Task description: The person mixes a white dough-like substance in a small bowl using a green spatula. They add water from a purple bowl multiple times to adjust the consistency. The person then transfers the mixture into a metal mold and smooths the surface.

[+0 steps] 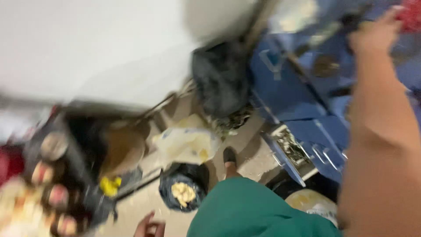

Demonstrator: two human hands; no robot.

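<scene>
Blurred head view — right hand (378,31) raised far right toward red object (411,15) above blue cabinet (307,92); left hand (149,227) low near black bag (183,186) on floor (144,206). Grip indistinct.

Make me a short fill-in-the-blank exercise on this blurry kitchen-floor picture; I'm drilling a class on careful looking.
1. The right hand is raised toward the ____ cabinet.
2. The black bag on the floor lies open and holds ____-coloured scraps.
3. The garment over the person's leg is ____.
4. The left hand shows at the ____ edge of the picture.

Missing words: blue; pale yellow; green; bottom
</scene>
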